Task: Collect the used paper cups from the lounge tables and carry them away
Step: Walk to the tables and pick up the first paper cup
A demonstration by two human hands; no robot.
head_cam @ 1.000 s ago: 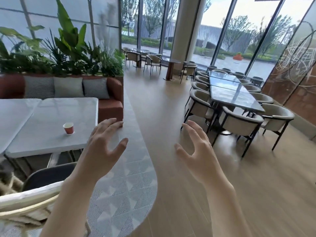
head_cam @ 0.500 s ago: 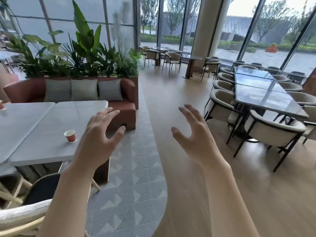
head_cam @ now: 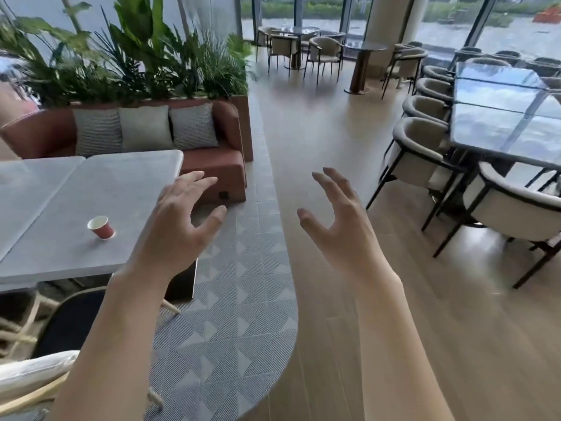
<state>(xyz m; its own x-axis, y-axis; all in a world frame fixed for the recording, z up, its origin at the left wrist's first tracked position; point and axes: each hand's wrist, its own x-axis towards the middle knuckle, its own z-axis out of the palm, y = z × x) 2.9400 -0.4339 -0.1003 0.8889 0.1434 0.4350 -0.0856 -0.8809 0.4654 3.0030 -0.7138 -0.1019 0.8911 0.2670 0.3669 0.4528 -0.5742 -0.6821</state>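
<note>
A small red paper cup (head_cam: 101, 227) with a white inside stands upright on the grey lounge table (head_cam: 60, 244) at the left. My left hand (head_cam: 179, 229) hovers in the air to the right of the cup, over the table's right edge, fingers spread and holding nothing. My right hand (head_cam: 337, 226) is raised over the wooden floor, fingers loosely spread, also empty. Neither hand touches the cup.
A red sofa (head_cam: 212, 159) with cushions and a planter stand behind the table. A dark chair (head_cam: 69, 323) and a pale chair (head_cam: 33, 378) sit at its near side. At the right is a long glass table (head_cam: 501, 129) lined with cream chairs. A wooden aisle (head_cam: 318, 141) runs between.
The view has turned left and tilted down, and the table and cup now appear nearer. Both hands stay raised and empty, drifting slightly with the view.
</note>
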